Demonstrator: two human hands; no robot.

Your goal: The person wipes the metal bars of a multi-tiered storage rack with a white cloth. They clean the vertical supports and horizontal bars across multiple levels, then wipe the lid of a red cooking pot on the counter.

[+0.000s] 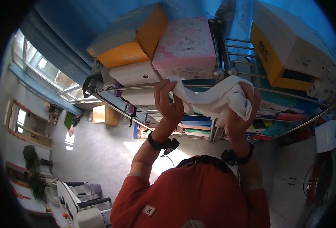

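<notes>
A white cloth (202,97) is stretched between my two hands, sagging a little in its middle. My left hand (169,101) pinches one end of it between thumb and fingers. The other end is bunched in my right hand (243,108), with folds hanging over the palm. Both hands are raised in front of a metal rack (122,88), close to its front rail. Just beyond the cloth stands a pink patterned box (185,48) on the rack's top. Whether the cloth touches the rail cannot be told.
An orange and grey box (128,42) rests on a white box (135,73) at the rack's left. A white and yellow box (293,51) sits at the right. Lower shelves hold more boxes. A cardboard box (105,114) stands on the floor; a table (68,199) is lower left.
</notes>
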